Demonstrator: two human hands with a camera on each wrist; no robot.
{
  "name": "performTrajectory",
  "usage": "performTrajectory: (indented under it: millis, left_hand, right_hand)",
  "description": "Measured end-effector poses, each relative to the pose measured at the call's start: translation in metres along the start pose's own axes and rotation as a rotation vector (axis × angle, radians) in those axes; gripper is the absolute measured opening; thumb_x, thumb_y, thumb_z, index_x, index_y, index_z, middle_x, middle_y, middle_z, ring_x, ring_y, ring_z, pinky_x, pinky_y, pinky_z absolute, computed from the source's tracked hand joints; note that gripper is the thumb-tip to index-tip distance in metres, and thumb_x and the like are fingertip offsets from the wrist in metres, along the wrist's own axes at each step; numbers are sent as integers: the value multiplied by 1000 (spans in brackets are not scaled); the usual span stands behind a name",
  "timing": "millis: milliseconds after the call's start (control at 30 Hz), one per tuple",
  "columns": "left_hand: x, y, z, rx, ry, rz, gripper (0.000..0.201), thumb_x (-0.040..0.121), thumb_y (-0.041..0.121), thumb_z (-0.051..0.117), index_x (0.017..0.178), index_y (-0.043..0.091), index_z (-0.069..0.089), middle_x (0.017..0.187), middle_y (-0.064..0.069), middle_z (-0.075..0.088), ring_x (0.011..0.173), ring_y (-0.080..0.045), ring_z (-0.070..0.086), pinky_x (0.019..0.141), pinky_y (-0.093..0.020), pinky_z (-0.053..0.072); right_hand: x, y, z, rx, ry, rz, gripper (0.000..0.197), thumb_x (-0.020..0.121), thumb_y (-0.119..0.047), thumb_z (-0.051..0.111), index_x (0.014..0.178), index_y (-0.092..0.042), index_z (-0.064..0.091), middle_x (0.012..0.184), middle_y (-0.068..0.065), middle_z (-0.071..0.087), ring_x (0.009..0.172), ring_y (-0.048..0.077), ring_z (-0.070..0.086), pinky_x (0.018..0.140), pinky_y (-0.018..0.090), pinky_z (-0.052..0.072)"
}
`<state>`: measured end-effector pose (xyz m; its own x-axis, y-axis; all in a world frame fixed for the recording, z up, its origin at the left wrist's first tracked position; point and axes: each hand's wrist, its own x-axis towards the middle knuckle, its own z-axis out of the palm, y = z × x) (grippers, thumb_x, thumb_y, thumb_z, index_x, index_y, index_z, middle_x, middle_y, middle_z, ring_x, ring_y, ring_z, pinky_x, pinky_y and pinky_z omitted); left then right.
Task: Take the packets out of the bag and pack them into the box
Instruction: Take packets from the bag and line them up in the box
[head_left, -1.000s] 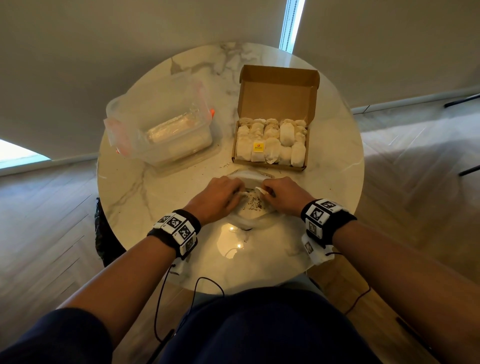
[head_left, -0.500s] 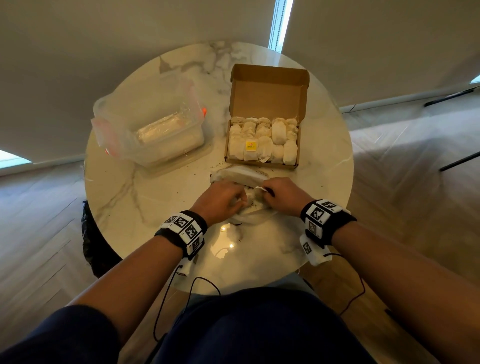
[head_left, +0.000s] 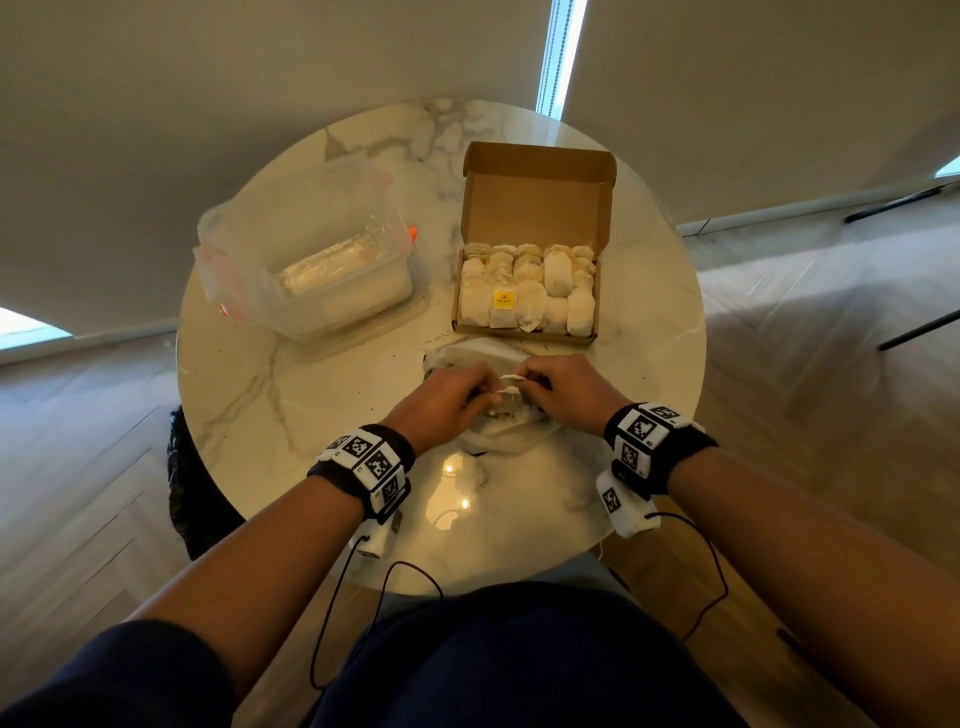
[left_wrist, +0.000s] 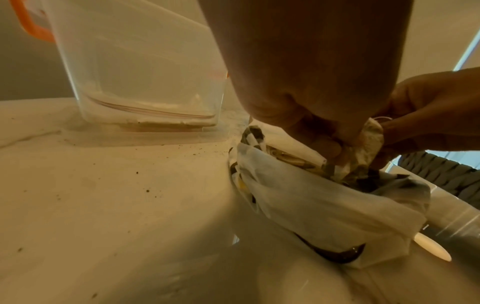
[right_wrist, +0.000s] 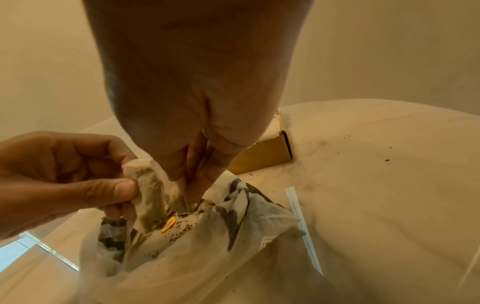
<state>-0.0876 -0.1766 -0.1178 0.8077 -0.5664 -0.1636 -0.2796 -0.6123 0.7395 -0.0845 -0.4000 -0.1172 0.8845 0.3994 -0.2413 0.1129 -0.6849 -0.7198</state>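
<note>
Both hands are working over the open bag (head_left: 498, 436) lying on the table (head_left: 291, 395) just in front of the box (head_left: 524, 291). Left hand (head_left: 441, 405) is pinching one side of a packet (right_wrist: 149, 191) with thumb and fingers; right hand (head_left: 563, 389) is pinching the other side. Packet is hanging right above the bag mouth. Box is sitting open, already holding rows of packets. Clear plastic tub (head_left: 311, 270) is standing left of the box.
</note>
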Motion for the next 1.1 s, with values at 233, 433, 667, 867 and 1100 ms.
performTrajectory:
  millis: [233, 433, 667, 867, 1100]
  left_hand:
    - [-1, 5, -1, -30, 149, -61, 21, 97, 20, 62, 117, 17, 57, 89, 4, 70, 79, -7, 65, 72, -20, 51]
    - [5, 10, -3, 45, 216, 9, 10, 95, 17, 64, 101, 11, 69, 86, 0, 68, 76, -12, 60, 69, -22, 47]
    - [24, 21, -10, 27, 269, 11, 18, 99, 33, 60, 105, 17, 66, 88, 8, 65, 76, -4, 57, 68, -13, 44]
    - [50, 19, -21, 57, 292, -58, 15, 100, 31, 56, 106, 20, 63, 94, 9, 59, 80, -4, 53, 69, -11, 41]
    - [78, -3, -8, 94, 226, -158, 20, 97, 24, 57, 112, 13, 64, 109, -3, 55, 92, -15, 56, 84, -31, 50]
  right_hand:
    - [0, -10, -4, 35, -38, -52, 16, 91, -12, 62, 101, -16, 74, 82, -4, 69, 73, 7, 60, 67, 16, 44]
    - [4, -12, -10, 48, -17, -72, 14, 90, -25, 69, 102, -19, 74, 84, -7, 69, 76, 3, 62, 69, 17, 48]
    - [14, -7, -31, 14, 81, -101, 11, 96, -22, 63, 100, -15, 71, 81, 0, 68, 73, 13, 61, 65, 22, 45]
    - [36, 4, -72, -80, 151, -62, 15, 97, -22, 61, 96, -9, 70, 81, 1, 66, 69, 13, 55, 60, 9, 37]
    - [88, 20, -98, -116, 142, 22, 11, 95, -20, 63, 92, -11, 68, 81, 3, 62, 71, 14, 51, 56, 5, 33]
